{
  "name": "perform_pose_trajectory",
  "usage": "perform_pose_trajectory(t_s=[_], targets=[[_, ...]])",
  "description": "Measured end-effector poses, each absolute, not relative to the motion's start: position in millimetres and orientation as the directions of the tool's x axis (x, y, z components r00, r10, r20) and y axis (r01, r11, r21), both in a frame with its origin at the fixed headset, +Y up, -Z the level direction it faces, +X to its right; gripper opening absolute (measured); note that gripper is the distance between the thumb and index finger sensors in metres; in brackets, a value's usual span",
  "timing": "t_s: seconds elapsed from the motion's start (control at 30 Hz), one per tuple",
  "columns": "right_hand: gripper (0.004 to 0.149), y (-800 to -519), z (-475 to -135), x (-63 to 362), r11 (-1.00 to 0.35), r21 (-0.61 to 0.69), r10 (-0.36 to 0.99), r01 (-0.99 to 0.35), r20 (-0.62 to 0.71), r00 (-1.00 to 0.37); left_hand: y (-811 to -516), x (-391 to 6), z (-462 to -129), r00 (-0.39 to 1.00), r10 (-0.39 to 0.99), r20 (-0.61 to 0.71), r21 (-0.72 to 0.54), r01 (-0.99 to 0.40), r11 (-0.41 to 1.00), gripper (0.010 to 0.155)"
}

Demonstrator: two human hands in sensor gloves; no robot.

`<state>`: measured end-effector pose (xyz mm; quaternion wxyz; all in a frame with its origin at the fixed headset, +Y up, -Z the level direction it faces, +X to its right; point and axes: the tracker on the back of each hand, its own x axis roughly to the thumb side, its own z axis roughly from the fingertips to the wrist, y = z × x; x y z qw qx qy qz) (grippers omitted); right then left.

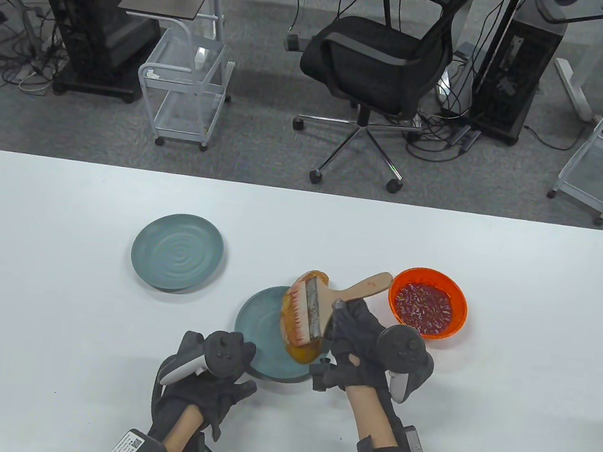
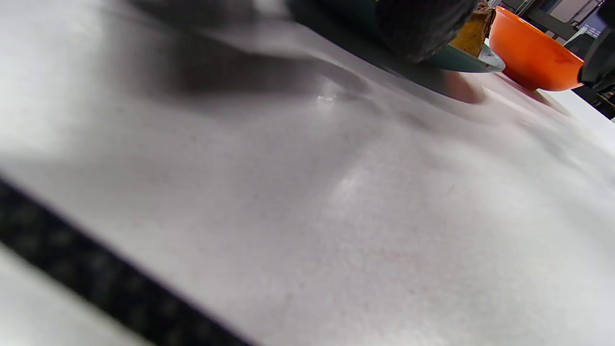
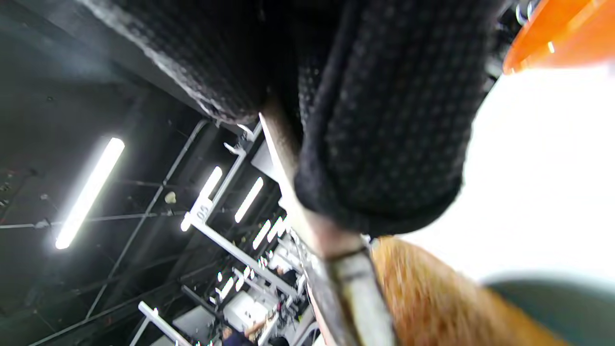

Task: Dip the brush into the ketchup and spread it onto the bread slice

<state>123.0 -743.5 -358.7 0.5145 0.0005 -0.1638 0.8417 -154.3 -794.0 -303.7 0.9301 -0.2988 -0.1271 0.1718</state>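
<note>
My right hand (image 1: 357, 330) grips the wooden handle of a wide flat brush (image 1: 318, 309). Its ketchup-stained bristles (image 1: 298, 311) press on the bread slice (image 1: 300, 351), which lies on the near grey-blue plate (image 1: 258, 323). The orange bowl of ketchup (image 1: 427, 309) stands just right of the brush handle. My left hand (image 1: 215, 375) rests at the near-left rim of that plate and holds nothing that I can see. In the right wrist view the gloved fingers (image 3: 384, 144) wrap the handle above the reddish bristles (image 3: 432, 293). The left wrist view shows the plate's rim (image 2: 461, 60) and the bowl (image 2: 533, 57).
A second grey-blue plate (image 1: 177, 251) lies to the far left on the white table (image 1: 49, 287). A black office chair (image 1: 378, 64) and wire carts stand beyond the table's far edge.
</note>
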Motion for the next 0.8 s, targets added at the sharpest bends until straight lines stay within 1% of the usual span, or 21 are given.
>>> perform_pose_trajectory(t_s=[0.13,0.17,0.23,0.3,0.33,0.43,0.5,0.63,0.73,0.8], targets=[[0.047,-737,-358,132,-0.47,-0.337,0.822,-0.816,0.169,-0.544,-794,-155,-304,0.907,0.397,0.138,-0.601,-0.242,0.762,0.071],[0.047,-733,-357,138,-0.488,-0.385,0.793,-0.783,0.178,-0.582,-794,-155,-304,0.907,0.398,0.138,-0.601,-0.242,0.762,0.071],[0.047,-727,-356,147,-0.515,-0.439,0.748,-0.736,0.19,-0.636,-794,-155,-304,0.908,0.397,0.138,-0.6,-0.242,0.763,0.071],[0.047,-721,-353,153,-0.493,-0.479,0.746,-0.727,0.198,-0.636,-794,-154,-304,0.911,0.389,0.138,-0.599,-0.236,0.765,0.071],[0.047,-721,-352,153,-0.472,-0.48,0.761,-0.74,0.201,-0.616,-793,-154,-304,0.912,0.388,0.137,-0.599,-0.235,0.765,0.071],[0.047,-730,-355,145,-0.358,-0.396,0.872,-0.846,0.182,-0.454,-794,-153,-304,0.913,0.384,0.138,-0.598,-0.232,0.767,0.071],[0.047,-739,-357,135,-0.347,-0.352,0.894,-0.87,0.158,-0.42,-794,-154,-304,0.909,0.393,0.136,-0.599,-0.241,0.764,0.071],[0.047,-747,-358,123,-0.399,-0.308,0.885,-0.864,0.118,-0.451,-794,-155,-304,0.906,0.401,0.134,-0.601,-0.248,0.76,0.071],[0.047,-737,-358,132,-0.466,-0.36,0.825,-0.808,0.154,-0.544,-795,-155,-304,0.907,0.4,0.136,-0.6,-0.246,0.761,0.071],[0.047,-728,-356,141,-0.521,-0.425,0.753,-0.74,0.18,-0.633,-794,-155,-304,0.909,0.395,0.135,-0.6,-0.242,0.762,0.071]])
